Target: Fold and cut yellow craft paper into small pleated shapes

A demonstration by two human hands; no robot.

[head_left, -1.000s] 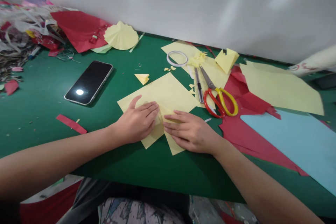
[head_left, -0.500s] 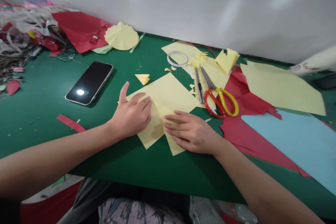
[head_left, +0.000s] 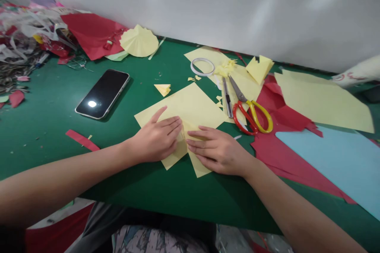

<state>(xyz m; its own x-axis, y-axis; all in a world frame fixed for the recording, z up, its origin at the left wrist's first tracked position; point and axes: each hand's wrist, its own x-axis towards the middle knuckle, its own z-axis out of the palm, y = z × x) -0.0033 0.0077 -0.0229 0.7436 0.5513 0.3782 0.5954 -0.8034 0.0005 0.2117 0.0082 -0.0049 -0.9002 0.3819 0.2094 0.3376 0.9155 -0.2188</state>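
Observation:
A pale yellow sheet of paper [head_left: 194, 102], partly folded, lies on the green table in front of me. Its two lower corners stick out toward the near edge, with a gap between them. My left hand [head_left: 158, 138] rests palm down on the paper's left part, fingers stretched out and thumb apart. On the right part lies my right hand [head_left: 218, 150], flat with its fingers spread, the tips beside the crease in the middle. Both palms hide some of the folded layers. Just beyond the sheet sits a small folded yellow piece [head_left: 162, 89].
Red-and-yellow-handled scissors [head_left: 252, 114], a cutter knife [head_left: 227, 99] and a tape roll [head_left: 202, 67] lie right of the sheet. A phone [head_left: 103, 94] lies left. Red paper [head_left: 291, 158] and blue paper [head_left: 335, 158] cover the right side. A pleated yellow fan [head_left: 139, 41] stands behind.
My left hand has slid slightly right and toward me, to the middle crease, its raised thumb lowering. The right hand stays on the paper. The whole view has shifted a little.

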